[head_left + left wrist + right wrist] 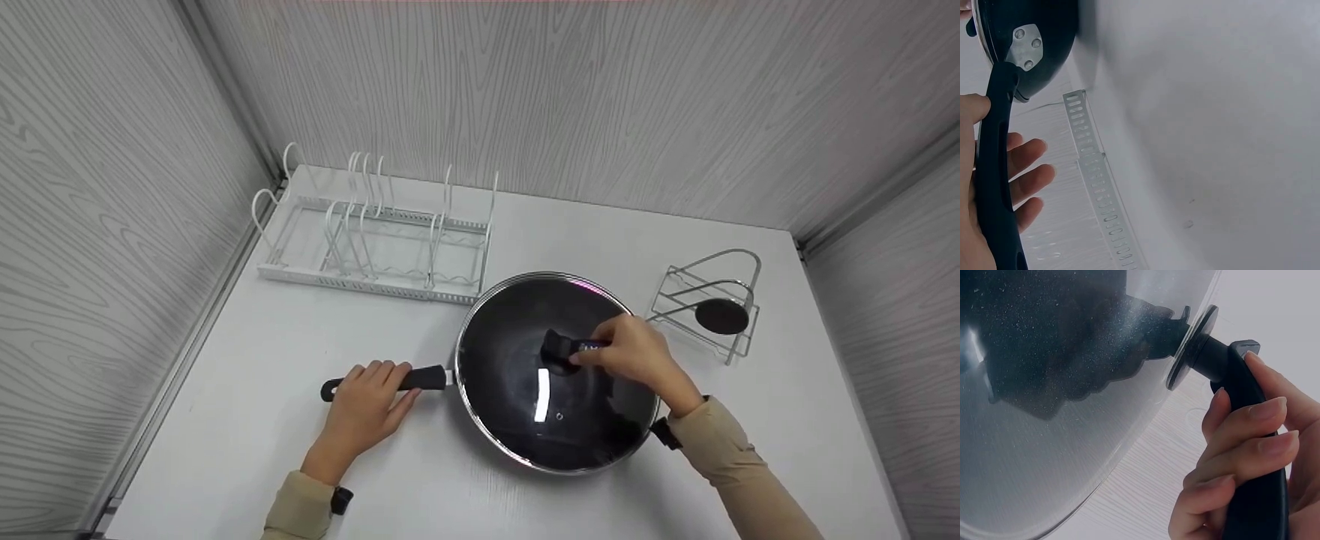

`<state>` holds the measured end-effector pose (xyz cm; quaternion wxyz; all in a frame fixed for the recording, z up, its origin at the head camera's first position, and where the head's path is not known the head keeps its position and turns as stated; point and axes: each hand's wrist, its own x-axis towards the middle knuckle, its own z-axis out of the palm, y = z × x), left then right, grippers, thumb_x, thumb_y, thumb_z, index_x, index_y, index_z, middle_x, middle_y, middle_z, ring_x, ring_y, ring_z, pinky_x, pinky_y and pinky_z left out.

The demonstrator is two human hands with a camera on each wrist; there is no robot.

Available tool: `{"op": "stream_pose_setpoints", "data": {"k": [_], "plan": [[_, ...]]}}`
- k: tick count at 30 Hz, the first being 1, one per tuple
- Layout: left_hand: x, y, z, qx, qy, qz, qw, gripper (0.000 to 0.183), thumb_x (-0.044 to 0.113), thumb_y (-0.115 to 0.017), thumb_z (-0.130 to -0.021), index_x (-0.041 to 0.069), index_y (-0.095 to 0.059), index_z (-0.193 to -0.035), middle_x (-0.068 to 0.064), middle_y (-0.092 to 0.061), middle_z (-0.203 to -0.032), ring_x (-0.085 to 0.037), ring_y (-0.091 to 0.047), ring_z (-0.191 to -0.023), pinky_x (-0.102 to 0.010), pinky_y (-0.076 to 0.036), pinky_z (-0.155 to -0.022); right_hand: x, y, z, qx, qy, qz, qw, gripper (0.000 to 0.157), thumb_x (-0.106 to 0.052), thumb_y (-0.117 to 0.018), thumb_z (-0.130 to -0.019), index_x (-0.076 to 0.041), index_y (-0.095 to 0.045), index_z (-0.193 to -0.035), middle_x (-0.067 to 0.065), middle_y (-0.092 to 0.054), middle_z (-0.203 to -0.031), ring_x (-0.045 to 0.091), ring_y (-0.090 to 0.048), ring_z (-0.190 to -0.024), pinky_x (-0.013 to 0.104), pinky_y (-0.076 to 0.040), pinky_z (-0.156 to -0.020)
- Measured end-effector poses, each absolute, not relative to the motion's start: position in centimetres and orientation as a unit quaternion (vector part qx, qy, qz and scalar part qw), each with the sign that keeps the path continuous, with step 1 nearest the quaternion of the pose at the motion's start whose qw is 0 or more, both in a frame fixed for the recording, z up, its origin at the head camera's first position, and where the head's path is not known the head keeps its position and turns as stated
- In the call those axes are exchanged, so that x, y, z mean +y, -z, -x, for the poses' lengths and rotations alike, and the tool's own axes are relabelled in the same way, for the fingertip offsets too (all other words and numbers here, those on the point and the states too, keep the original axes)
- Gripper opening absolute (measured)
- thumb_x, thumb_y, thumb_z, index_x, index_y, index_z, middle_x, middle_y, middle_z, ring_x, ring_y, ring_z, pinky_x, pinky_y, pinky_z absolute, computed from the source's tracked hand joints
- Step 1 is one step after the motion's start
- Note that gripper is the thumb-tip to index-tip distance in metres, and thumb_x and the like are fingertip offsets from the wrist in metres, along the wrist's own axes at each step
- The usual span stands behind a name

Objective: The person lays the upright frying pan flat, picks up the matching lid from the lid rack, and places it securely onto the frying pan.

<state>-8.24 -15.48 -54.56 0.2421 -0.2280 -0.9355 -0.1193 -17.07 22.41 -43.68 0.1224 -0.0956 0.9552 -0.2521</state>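
Note:
A large dark wok [1057, 34] sits in the middle of the white table under a clear glass lid [502, 420] with a metal rim. From its left side runs a long black handle [427, 378], which my left hand [364, 409] grips. The left wrist view shows the fingers [1030, 183] wrapping behind this handle and the thumb on its near side. My right hand [636, 351] holds the lid's black handle [556, 346] at the centre of the glass. In the right wrist view, curled fingers [1241, 455] go round that handle.
At the back left stands a white extendable rack [375, 281] with upright wire loops, close to the lid's rim. A wire stand [739, 330] with a dark round disc [721, 316] is on the right. Grey wood-grain panels [525, 97] enclose the table [247, 435] at the back and sides.

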Motion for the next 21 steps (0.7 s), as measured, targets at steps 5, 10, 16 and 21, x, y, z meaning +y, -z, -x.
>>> {"op": "stream_pose_setpoints", "data": {"k": [5,10,16,21], "plan": [[-15.4,54.6,8.2,-0.934,0.120,0.229,0.246,0.033,0.037,-0.062,-0.087,0.008,-0.062,-0.104,-0.006,-0.062,-0.086,-0.024,-0.061,-0.079,-0.037,-0.047,-0.065,22.5,43.6,16.8,0.956,0.255,0.092,0.111,0.027,-0.044,-0.079,-0.065,-0.019,-0.068,-0.066,-0.006,-0.058,-0.054,0.013,-0.055,-0.048,0.030,-0.041,-0.048],[-15.3,54.5,8.2,-0.934,0.121,0.230,0.245,0.033,0.037,-0.062,-0.087,0.008,-0.063,-0.104,-0.007,-0.063,-0.087,-0.025,-0.061,-0.079,-0.038,-0.047,-0.065,22.9,43.9,16.5,0.961,0.243,0.105,0.077,0.033,-0.050,-0.079,-0.065,-0.019,-0.068,-0.070,-0.006,-0.058,-0.059,0.013,-0.053,-0.052,0.030,-0.040,-0.050],[-15.3,54.3,8.3,-0.937,0.119,0.229,0.234,0.034,0.036,-0.060,-0.089,0.007,-0.062,-0.105,-0.008,-0.063,-0.088,-0.025,-0.061,-0.080,-0.038,-0.046,-0.066,23.6,44.5,16.0,0.970,0.203,0.133,-0.008,0.045,-0.062,-0.075,-0.063,-0.018,-0.066,-0.069,-0.006,-0.053,-0.058,0.015,-0.045,-0.056,0.030,-0.034,-0.049],[-15.2,54.5,8.2,-0.940,0.117,0.225,0.229,0.033,0.036,-0.061,-0.088,0.006,-0.062,-0.105,-0.008,-0.063,-0.088,-0.025,-0.061,-0.080,-0.038,-0.046,-0.066,23.5,44.9,15.9,0.966,0.203,0.154,-0.028,0.044,-0.062,-0.074,-0.065,-0.019,-0.065,-0.069,-0.007,-0.051,-0.057,0.015,-0.045,-0.055,0.031,-0.034,-0.048]]}}
